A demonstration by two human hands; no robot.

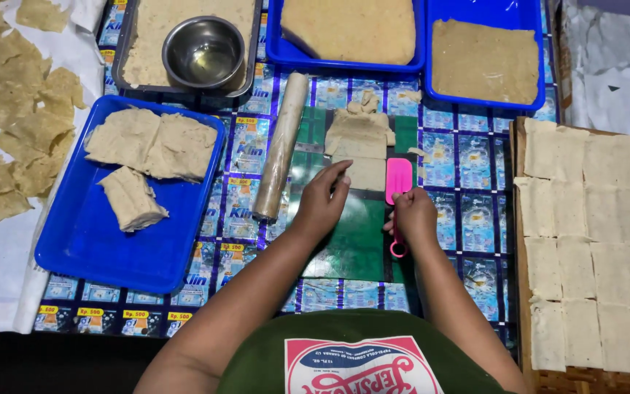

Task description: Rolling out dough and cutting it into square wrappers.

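From my head view, my left hand (322, 204) rests open fingers on the pale dough sheet (359, 146) at twelve o'clock on the green cutting mat (355, 244). My right hand (413, 217) grips the pink scraper (398, 186); rolling pin (281, 146) lies at ten o'clock.

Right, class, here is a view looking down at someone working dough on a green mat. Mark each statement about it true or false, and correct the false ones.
1. The right hand holds a pink scraper. True.
2. The left hand grips the rolling pin. False: its fingers rest on the dough sheet on the green mat; the pin lies apart, beside the mat.
3. The steel bowl stands in a grey tray. True.
4. The blue tray on the left holds cut squares in rows. False: it holds folded dough slabs; the squares lie on the board at right.
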